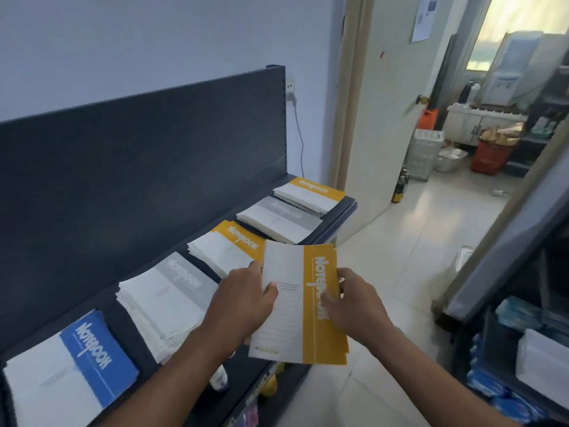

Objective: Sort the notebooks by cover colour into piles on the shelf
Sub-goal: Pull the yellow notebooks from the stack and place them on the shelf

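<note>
Both hands gripped a thin stack of yellow notebooks (318,337), held above the front edge of the shelf (129,343). The left hand (246,298) pinched its white side, thumb on top. The right hand (354,298) pinched the yellow band. Along the shelf, from left end to right end, lay a blue pile (92,359), a grey pile (172,297), a yellow pile (228,248), a second grey pile (277,220) and a second yellow pile (311,195).

Door (388,118) (open), red basket (489,160) — water dispenser (508,72)
</note>
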